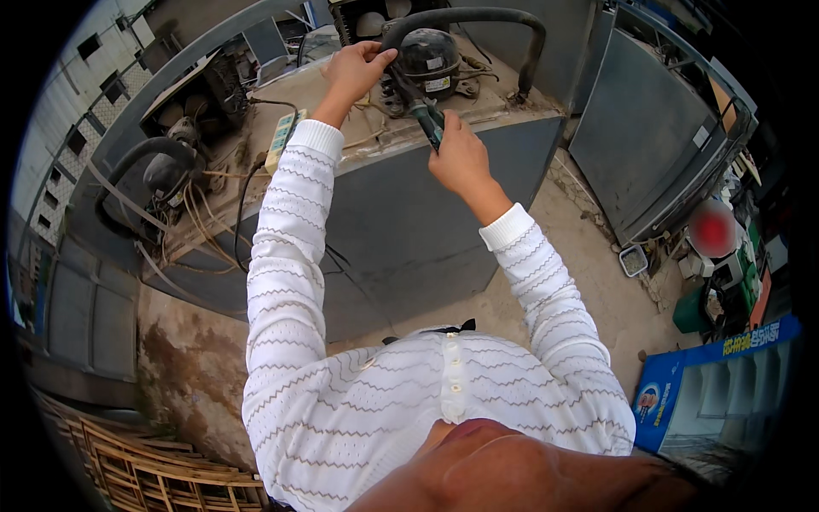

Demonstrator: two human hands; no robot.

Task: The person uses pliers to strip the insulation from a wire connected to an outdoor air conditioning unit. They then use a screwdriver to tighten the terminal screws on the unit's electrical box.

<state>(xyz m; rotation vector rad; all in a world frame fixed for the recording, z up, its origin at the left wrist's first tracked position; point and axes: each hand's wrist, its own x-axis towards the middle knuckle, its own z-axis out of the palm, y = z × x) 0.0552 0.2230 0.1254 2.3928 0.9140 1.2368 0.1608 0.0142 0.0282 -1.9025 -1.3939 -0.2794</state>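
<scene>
My right hand is closed round the dark green and black handles of a pair of pliers. The jaws of the pliers point up and away, close to the left end of a thick black foam-covered hose. At that same end, my left hand has its thumb and fingers pinched on the hose; its exact grip is partly hidden. Just right of the pliers' tip sits a round black compressor with pale labels. The hose arches over it and drops to the right.
Both units stand on a dusty metal cabinet. A second compressor with loose wires is at the left, near a power strip. A grey panel leans at the right. Wooden slats lie lower left, a blue display case lower right.
</scene>
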